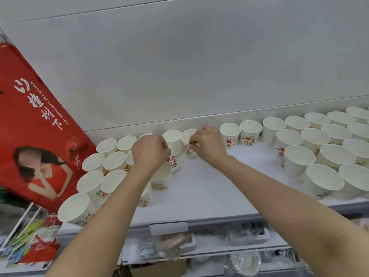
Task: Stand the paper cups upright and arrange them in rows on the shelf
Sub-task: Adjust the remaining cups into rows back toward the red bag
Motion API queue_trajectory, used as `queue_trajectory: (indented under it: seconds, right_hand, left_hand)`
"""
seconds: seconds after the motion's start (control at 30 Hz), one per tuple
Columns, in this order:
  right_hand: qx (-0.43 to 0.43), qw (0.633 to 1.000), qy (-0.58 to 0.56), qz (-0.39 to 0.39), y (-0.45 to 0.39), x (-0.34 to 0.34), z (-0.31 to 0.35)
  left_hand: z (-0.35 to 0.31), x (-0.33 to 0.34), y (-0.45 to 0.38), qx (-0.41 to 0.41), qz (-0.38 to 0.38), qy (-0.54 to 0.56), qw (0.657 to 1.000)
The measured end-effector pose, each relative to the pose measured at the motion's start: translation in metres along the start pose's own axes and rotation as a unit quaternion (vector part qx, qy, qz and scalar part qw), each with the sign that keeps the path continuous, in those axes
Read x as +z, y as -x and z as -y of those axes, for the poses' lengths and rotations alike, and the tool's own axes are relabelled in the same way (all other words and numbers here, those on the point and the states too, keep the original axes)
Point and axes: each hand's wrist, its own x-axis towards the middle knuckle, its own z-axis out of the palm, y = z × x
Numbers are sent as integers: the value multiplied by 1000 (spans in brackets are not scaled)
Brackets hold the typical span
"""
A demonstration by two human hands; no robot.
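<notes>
Right hand (207,144) pinches rim of a back-row paper cup (188,143), apparently nudging it to close the row gap. Left hand (150,150) curled over the left cup cluster (111,162) on the shelf (209,192); grip cannot be told

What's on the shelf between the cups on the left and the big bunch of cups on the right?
In the head view, mostly bare white shelf. Only along the back, two upright cups stand between the left cups and the right cups.
</notes>
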Motion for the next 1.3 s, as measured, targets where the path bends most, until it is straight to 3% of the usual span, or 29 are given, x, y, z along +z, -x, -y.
queue_trajectory:
  seconds: [0.27,0.5,0.67,1.3]
  right_hand:
    - [70,997,10,-43,47,-58,-51]
    - [64,997,49,12,74,-95,-92]
    - [59,991,82,89,78,-108,-102]
    - [52,986,115,104,84,-126,-128]
  left_hand:
    - [-49,-4,6,86,41,96,991]
    - [-114,29,22,198,31,68,977]
    - [-124,32,24,194,24,72,978]
    - [-161,40,22,183,34,68,980]
